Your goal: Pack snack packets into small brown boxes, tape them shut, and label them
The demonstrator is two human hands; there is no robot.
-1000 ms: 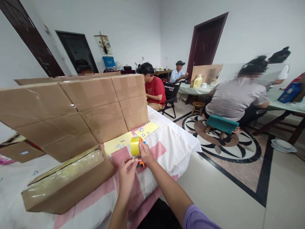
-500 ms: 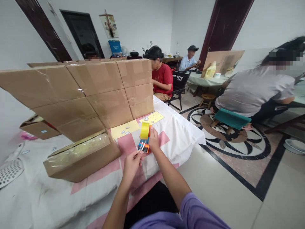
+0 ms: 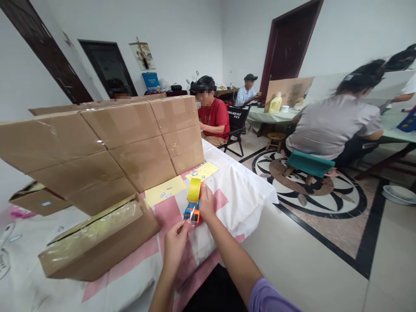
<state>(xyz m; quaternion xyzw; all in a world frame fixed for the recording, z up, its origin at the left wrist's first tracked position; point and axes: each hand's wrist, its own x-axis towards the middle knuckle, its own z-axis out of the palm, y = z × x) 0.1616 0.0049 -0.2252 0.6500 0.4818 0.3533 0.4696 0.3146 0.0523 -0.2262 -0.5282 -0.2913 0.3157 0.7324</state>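
At lower centre of the frame, the left hand [image 3: 177,242] pinched the free end of clear tape in its fingers while the right hand [image 3: 206,203] closed around the orange tape dispenser [image 3: 192,210], carrying a yellow tape roll [image 3: 194,190] just above the cloth-covered bench [image 3: 240,190]. The dispenser looked light and rigid, best gripped by its handle, the tape thin, sticky and prone to curl. A flat taped carton [image 3: 97,242] lay at lower left before a cardboard screen [image 3: 107,147], with seated people beyond.
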